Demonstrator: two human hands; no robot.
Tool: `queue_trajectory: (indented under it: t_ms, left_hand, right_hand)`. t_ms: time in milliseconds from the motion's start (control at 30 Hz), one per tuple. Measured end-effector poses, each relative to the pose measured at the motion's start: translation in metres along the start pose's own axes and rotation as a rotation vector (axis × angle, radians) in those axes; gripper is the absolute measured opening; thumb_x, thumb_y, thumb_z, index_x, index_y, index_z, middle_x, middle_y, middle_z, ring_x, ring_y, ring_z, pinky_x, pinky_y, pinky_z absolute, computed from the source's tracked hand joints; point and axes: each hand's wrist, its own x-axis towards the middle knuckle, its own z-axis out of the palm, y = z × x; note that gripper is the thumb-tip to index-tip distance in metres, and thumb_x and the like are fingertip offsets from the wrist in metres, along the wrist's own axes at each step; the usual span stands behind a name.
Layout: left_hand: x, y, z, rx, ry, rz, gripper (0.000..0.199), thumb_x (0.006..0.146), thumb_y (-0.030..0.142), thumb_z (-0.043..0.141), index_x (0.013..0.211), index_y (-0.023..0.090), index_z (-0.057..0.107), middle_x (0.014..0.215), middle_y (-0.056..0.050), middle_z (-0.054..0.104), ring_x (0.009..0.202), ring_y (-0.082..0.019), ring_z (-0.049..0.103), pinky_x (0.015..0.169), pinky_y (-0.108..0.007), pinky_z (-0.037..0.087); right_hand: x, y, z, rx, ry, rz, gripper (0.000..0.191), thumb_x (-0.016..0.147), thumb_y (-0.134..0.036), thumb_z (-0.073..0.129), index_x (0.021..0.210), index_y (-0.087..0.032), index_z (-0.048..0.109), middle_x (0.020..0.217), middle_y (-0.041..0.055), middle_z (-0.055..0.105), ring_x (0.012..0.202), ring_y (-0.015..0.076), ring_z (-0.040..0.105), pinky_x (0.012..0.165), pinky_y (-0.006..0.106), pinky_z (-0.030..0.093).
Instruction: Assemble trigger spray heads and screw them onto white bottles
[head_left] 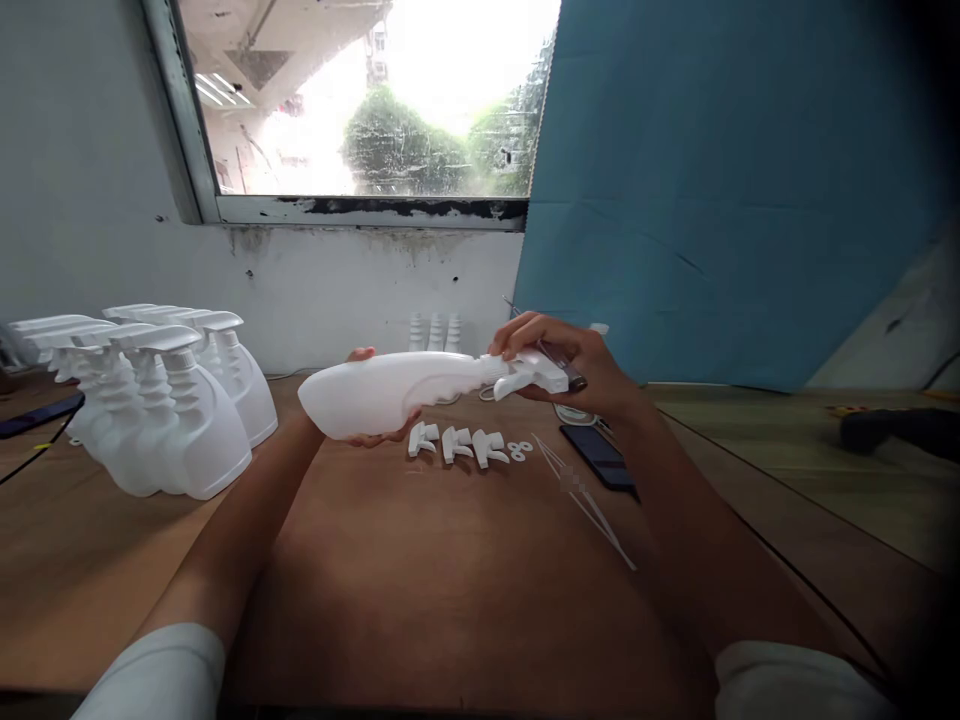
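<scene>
A white plastic spray bottle (pixel 382 392) lies sideways in the air above the table. My left hand (pixel 390 430) is closed around its wide body from behind and below, so most of that palm is hidden. At the neck, my right hand (pixel 559 340) grips the white trigger spray head (pixel 534 374), which sits at the bottle's mouth; whether it is fully seated I cannot tell. A thin tool with a dark end (pixel 577 382) also rests in my right hand, its pointed tip showing above the knuckles. Below the bottle lie three loose white trigger heads (pixel 456 445).
Several bottles with spray heads (pixel 202 430) stand at the left. Small white rings (pixel 518 451), thin white tubes (pixel 592 508) and a dark phone (pixel 600 457) lie to the right. Ribbed bottle necks (pixel 435 333) show at the back, before the wall. Another phone (pixel 37 415) lies far left.
</scene>
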Motion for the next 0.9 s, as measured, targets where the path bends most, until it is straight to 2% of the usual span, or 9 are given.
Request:
queue_trajectory:
  t_ms: [67, 133, 267, 367, 467, 600, 700, 767, 900]
  left_hand:
    - [0.006, -0.022, -0.006, -0.348, -0.11, -0.129, 0.118, 0.037, 0.099, 0.001, 0.111, 0.022, 0.051, 0.072, -0.009, 0.057, 0.065, -0.027, 0.054, 0.039, -0.035, 0.039]
    - [0.009, -0.046, -0.017, -0.673, -0.109, -0.203, 0.119, 0.03, 0.101, 0.008, 0.105, 0.02, 0.051, 0.066, -0.008, 0.055, 0.059, -0.026, 0.052, 0.038, -0.033, 0.038]
    - [0.014, -0.083, -0.035, -0.933, 0.184, -0.069, 0.112, 0.043, 0.1, 0.015, 0.106, 0.016, 0.054, 0.076, -0.013, 0.06, 0.054, -0.023, 0.053, 0.042, -0.035, 0.042]
    - [0.025, -0.101, -0.035, -0.885, 0.548, -0.002, 0.091, 0.064, 0.089, 0.032, 0.106, 0.012, 0.057, 0.084, -0.015, 0.062, 0.06, -0.022, 0.056, 0.052, -0.036, 0.048]
    - [0.046, -0.115, -0.031, -0.797, 0.852, -0.036, 0.061, 0.077, 0.067, 0.052, 0.101, 0.011, 0.057, 0.08, -0.011, 0.061, 0.067, -0.02, 0.057, 0.063, -0.033, 0.051]
    - [0.082, -0.131, -0.033, -0.705, 1.072, -0.107, 0.039, 0.086, 0.044, 0.052, 0.111, 0.014, 0.051, 0.092, -0.007, 0.06, 0.079, -0.017, 0.058, 0.07, -0.029, 0.05]
    - [0.107, -0.139, -0.035, -0.578, 1.217, -0.19, 0.035, 0.087, 0.031, 0.055, 0.117, 0.015, 0.048, 0.107, -0.008, 0.056, 0.09, -0.019, 0.057, 0.078, -0.035, 0.049]
    - [0.12, -0.142, -0.033, -0.473, 1.292, -0.227, 0.037, 0.081, 0.023, 0.062, 0.115, 0.015, 0.049, 0.114, -0.009, 0.052, 0.101, -0.021, 0.053, 0.088, -0.037, 0.045]
    - [0.142, -0.145, -0.021, -0.296, 1.378, -0.266, 0.048, 0.068, 0.008, 0.067, 0.111, 0.016, 0.048, 0.117, -0.011, 0.043, 0.113, -0.021, 0.046, 0.1, -0.031, 0.035]
  right_hand:
    - [-0.001, -0.002, -0.005, -0.009, 0.127, -0.012, 0.024, 0.067, -0.028, 0.075, 0.087, -0.027, 0.062, 0.096, 0.0037, 0.062, 0.092, 0.0214, 0.058, 0.081, 0.04, 0.051]
    - [-0.005, -0.005, -0.018, -0.03, 0.338, -0.041, 0.025, 0.064, -0.025, 0.077, 0.084, -0.029, 0.062, 0.095, 0.0029, 0.059, 0.092, 0.0211, 0.057, 0.086, 0.042, 0.05]
    - [-0.018, -0.008, -0.06, -0.173, 0.648, -0.031, 0.03, 0.054, -0.022, 0.083, 0.078, -0.027, 0.064, 0.091, 0.0056, 0.059, 0.092, 0.0238, 0.057, 0.086, 0.042, 0.047]
    - [-0.029, -0.007, -0.084, -0.246, 0.815, -0.006, 0.034, 0.049, -0.029, 0.085, 0.073, -0.027, 0.061, 0.086, 0.0058, 0.06, 0.089, 0.0252, 0.059, 0.082, 0.044, 0.048]
    - [-0.043, -0.006, -0.092, -0.239, 0.797, 0.083, 0.037, 0.048, -0.025, 0.086, 0.075, -0.025, 0.061, 0.088, 0.0064, 0.061, 0.088, 0.0246, 0.061, 0.078, 0.042, 0.049]
    - [-0.066, -0.009, -0.084, -0.33, 0.619, 0.278, 0.034, 0.052, -0.02, 0.083, 0.081, -0.024, 0.065, 0.095, 0.0076, 0.064, 0.085, 0.0226, 0.062, 0.076, 0.04, 0.049]
    - [-0.085, -0.01, -0.074, -0.38, 0.565, 0.368, 0.034, 0.052, -0.021, 0.083, 0.081, -0.027, 0.065, 0.093, 0.0079, 0.065, 0.088, 0.0241, 0.063, 0.074, 0.039, 0.05]
    - [-0.095, -0.008, -0.067, -0.398, 0.575, 0.391, 0.034, 0.053, -0.021, 0.083, 0.081, -0.028, 0.065, 0.094, 0.0091, 0.065, 0.094, 0.0255, 0.063, 0.076, 0.039, 0.05]
    - [-0.106, 0.002, -0.056, -0.405, 0.673, 0.433, 0.038, 0.055, -0.025, 0.082, 0.087, -0.029, 0.064, 0.104, 0.0088, 0.064, 0.097, 0.0272, 0.062, 0.08, 0.041, 0.05]
